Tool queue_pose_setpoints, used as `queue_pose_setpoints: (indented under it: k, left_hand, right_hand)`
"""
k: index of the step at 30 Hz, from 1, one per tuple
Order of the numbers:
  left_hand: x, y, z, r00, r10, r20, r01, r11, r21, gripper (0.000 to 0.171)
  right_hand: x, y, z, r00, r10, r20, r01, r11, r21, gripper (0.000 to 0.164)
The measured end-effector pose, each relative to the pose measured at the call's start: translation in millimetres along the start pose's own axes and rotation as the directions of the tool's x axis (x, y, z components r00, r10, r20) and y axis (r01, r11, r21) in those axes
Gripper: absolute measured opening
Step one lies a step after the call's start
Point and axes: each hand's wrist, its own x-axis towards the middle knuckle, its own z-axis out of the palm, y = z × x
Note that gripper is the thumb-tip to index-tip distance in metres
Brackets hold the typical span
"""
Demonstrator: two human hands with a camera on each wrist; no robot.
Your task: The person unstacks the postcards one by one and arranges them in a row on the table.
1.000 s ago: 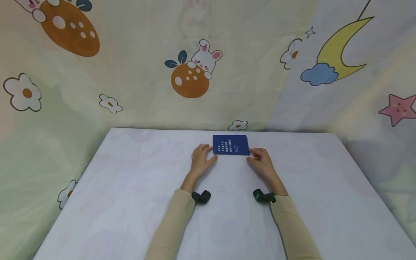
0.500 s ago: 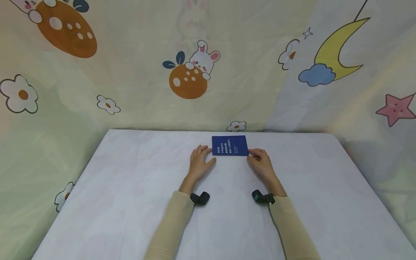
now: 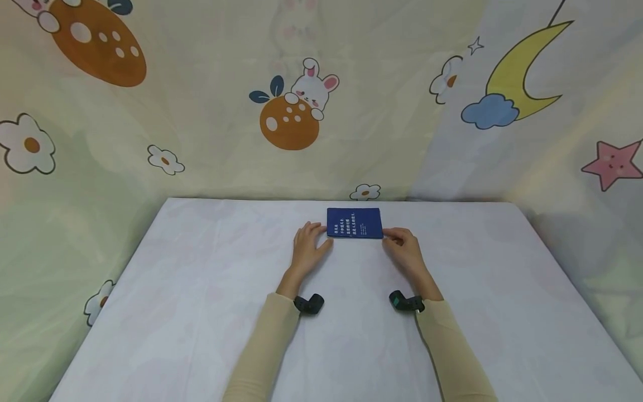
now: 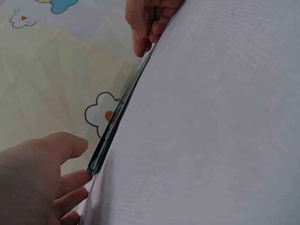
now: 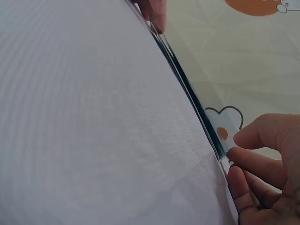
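Observation:
A dark blue booklet [image 3: 354, 223] with white printed characters lies flat near the far edge of the white table. Seen edge-on in the left wrist view, the booklet [image 4: 119, 110] shows more than one thin layer; whether these are separate booklets I cannot tell. My left hand [image 3: 307, 248] is at its left end, index fingertip against the edge and thumb held apart. At the opposite end, my right hand [image 3: 403, 249] touches the near right corner with the index fingertip. In the right wrist view the thumb of this hand [image 5: 267, 168] stays off the booklet and the other fingers bend loosely.
The white-covered table [image 3: 201, 312] reaches toward me on both sides of the arms. Behind it hangs a patterned cloth [image 3: 216, 111] with printed rabbits, flowers and a moon. Black wrist cameras [image 3: 308, 304] sit on both wrists.
The booklet's upper right corner looked slightly uneven a second ago and now looks straight. Both hands stay at its ends; the head view shifts a little.

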Motion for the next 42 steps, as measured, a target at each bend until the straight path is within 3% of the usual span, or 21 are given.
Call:
queue_pose_setpoints:
  k: [6, 15, 20, 28, 42]
  left_hand:
    - [0.7, -1.4, 1.5, 1.0, -0.012, -0.028, 0.011, 0.999, -0.034, 0.04]
    - [0.8, -2.1, 1.5, 0.996, -0.015, -0.092, 0.003, 0.991, -0.132, 0.031]
    - [0.3, -1.9, 1.0, 0.993, -0.013, -0.117, -0.005, 0.989, -0.151, 0.029]
    - [-0.1, -1.2, 0.8, 0.992, 0.006, -0.126, -0.027, 0.987, -0.16, 0.024]
    - [-0.7, -2.1, 1.5, 0.99, 0.018, -0.141, -0.047, 0.978, -0.203, 0.025]
  right_hand:
    - [-1.9, -2.0, -1.0, 0.999, 0.037, -0.009, -0.037, 0.998, 0.057, 0.033]
    - [-3.6, -3.4, -0.9, 0.999, 0.03, -0.019, -0.027, 0.992, 0.12, 0.035]
    - [-3.1, -3.0, 0.2, 0.998, 0.026, -0.053, -0.016, 0.986, 0.164, 0.031]
    - [-3.5, -4.7, -0.6, 0.999, 0.029, -0.039, -0.018, 0.967, 0.255, 0.031]
    - [0.3, 1.8, 1.6, 1.0, 0.0, -0.027, 0.006, 0.975, 0.221, 0.035]
